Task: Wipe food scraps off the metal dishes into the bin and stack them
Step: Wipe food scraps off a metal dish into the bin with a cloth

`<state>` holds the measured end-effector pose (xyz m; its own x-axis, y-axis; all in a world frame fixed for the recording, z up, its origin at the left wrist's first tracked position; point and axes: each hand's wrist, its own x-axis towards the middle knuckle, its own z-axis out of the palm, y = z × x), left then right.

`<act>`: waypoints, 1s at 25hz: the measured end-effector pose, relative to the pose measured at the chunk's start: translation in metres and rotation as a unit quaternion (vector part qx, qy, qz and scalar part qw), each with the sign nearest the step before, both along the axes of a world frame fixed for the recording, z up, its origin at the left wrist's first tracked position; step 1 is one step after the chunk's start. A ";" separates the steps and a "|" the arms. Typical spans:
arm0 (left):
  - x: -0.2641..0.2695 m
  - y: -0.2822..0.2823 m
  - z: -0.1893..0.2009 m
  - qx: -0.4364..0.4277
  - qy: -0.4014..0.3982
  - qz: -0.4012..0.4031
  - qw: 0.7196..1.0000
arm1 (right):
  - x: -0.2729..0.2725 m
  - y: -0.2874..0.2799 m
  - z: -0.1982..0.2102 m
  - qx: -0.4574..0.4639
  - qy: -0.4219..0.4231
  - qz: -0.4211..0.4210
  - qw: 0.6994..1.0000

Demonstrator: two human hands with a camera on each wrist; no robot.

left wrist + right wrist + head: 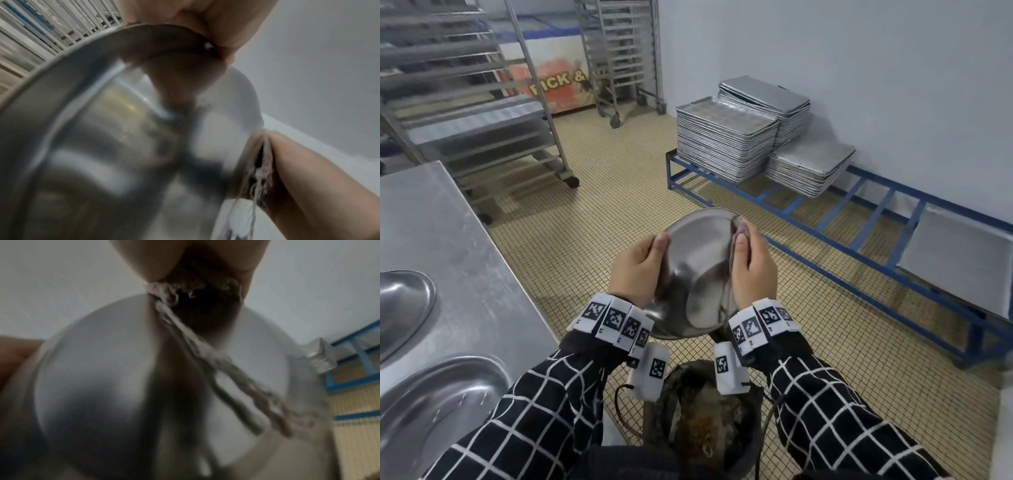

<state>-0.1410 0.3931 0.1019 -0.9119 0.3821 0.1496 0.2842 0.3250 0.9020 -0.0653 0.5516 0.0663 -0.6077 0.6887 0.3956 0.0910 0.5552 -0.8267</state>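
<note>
Steel counter (465, 246) at left carries two smooth oval metal dishes (400, 305). Left hand (638, 270) grips the rim of a shiny oval dish (698, 260), thumb on its inner face, tilted above the dark round bin (709, 421) of brownish scraps. Right hand (753, 270) pinches a frayed grey cloth (738, 228) against the dish's right edge.

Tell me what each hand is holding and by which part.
Left hand grips the metal dish by its left rim. Right hand holds a bunched wiping cloth against the dish's right side.
</note>
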 end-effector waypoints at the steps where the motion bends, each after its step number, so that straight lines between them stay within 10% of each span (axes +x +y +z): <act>1: -0.001 0.000 -0.001 -0.013 0.005 0.004 1.000 | 0.005 0.000 -0.003 -0.008 -0.010 0.007 1.000; 9: 0.004 0.015 0.005 -0.054 0.056 -0.005 0.997 | -0.003 -0.045 -0.003 0.210 -0.027 0.053 0.976; 19: -0.007 0.011 0.002 -0.003 -0.027 0.008 1.000 | 0.017 0.017 -0.023 -0.094 -0.011 -0.053 0.994; 25: 0.000 0.020 0.007 -0.028 -0.002 -0.016 0.999 | 0.003 -0.020 -0.005 0.161 -0.003 0.083 0.983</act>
